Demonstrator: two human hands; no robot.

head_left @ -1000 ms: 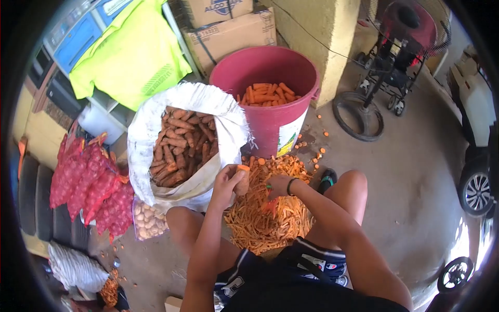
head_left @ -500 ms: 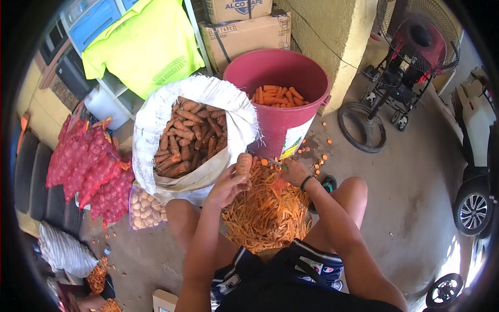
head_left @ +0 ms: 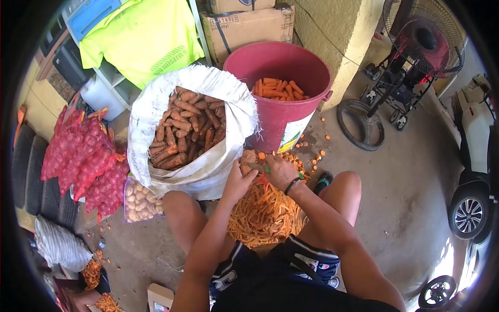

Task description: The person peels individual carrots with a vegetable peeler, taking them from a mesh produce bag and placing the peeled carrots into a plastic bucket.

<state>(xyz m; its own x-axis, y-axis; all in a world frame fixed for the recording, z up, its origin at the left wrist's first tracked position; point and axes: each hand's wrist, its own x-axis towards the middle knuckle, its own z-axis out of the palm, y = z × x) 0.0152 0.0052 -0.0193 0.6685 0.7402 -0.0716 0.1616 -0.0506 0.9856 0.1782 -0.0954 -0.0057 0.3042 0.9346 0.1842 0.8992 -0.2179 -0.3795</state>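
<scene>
Carrot (head_left: 248,157): unpeeled and brown with soil, it stood nearly upright between the two hands, above the heap (head_left: 265,213) of orange peelings, just in front of the sack (head_left: 140,135) and near the foot of the tub (head_left: 283,122).
Left hand (head_left: 240,179): fingers were clamped round the lower end of the carrot, holding it out from the knees.
Right hand (head_left: 279,171): fingers were closed on a peeler (head_left: 266,169), of which only a green bit showed. The blade was too small to make out, though it seemed to lie against the carrot's side.
Sack contents: more soil-dark carrots, piled to the rolled-down rim.
Tub contents: clean orange carrots lay low inside the red wall.
Floor (head_left: 410,171): bare concrete, with orange bits scattered round the tub.
Around: red net bags (head_left: 83,161) lay beside the sack, and a fan (head_left: 421,36) stood well apart to the right.
Stroke, as I judged it: long and light, from the left hand outward along the carrot's whole length, so that the skin came off in one strip and little flesh went with it.
Turning: the left hand ought to roll the carrot a little after each stroke, each pass just overlapping the last so no brown stripe remained.
Grip: firm but low, with the fingertips kept clear of the blade's path.
Position: holding the carrot over the heap would let the strips drop there, not on the legs.
Hazard: a slip of the peeler toward the left thumb looked the likeliest mishap.
</scene>
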